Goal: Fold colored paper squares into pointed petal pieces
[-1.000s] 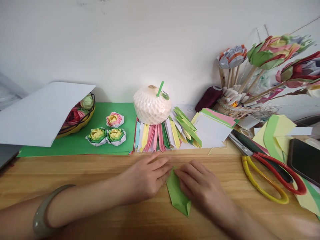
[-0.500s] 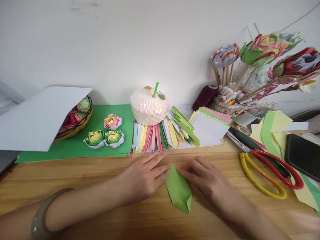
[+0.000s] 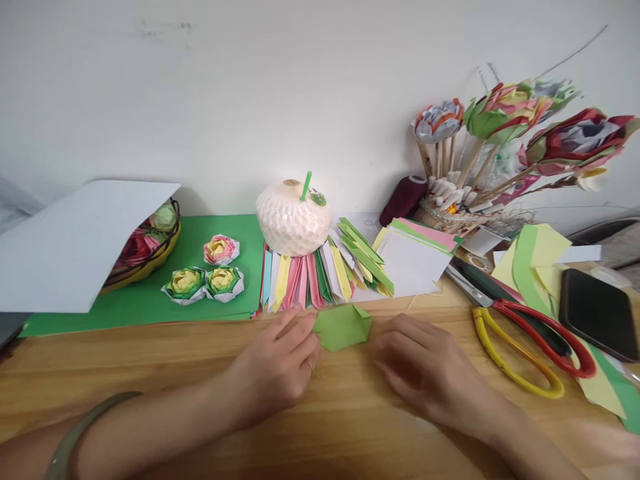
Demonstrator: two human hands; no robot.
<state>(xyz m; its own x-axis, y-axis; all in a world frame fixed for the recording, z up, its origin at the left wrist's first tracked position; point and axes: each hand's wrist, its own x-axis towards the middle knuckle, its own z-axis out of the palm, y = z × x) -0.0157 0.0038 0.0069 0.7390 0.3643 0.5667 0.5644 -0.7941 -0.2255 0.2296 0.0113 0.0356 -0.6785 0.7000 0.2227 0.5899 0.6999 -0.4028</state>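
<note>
A light green folded paper [image 3: 344, 327] lies across the wooden table, one corner folded up at its right end. My left hand [image 3: 287, 357] has its fingers at the paper's left end and grips it there; the fingertips' far side is hidden. Just right of the paper, my right hand [image 3: 425, 360] is held with curled, parted fingers, not touching it and holding nothing. Beyond the paper stands a white textured ornament [image 3: 294, 217] with a green stick on top. Folded strips in several colours [image 3: 305, 277] lie fanned in front of it.
Three paper flowers [image 3: 225, 283] rest on green sheets [image 3: 125, 313] at the left, beside a basket [image 3: 145, 270] under white paper [image 3: 85, 240]. At the right are large scissors [image 3: 530, 333], a black phone [image 3: 597, 313], paper offcuts [image 3: 525, 267], a thread spool [image 3: 404, 200] and tall paper flowers [image 3: 507, 110].
The green paper has turned from pointing toward me to lying sideways, its folded end now at the right. My right hand has let go of it and moved slightly away. The view has shifted a little.
</note>
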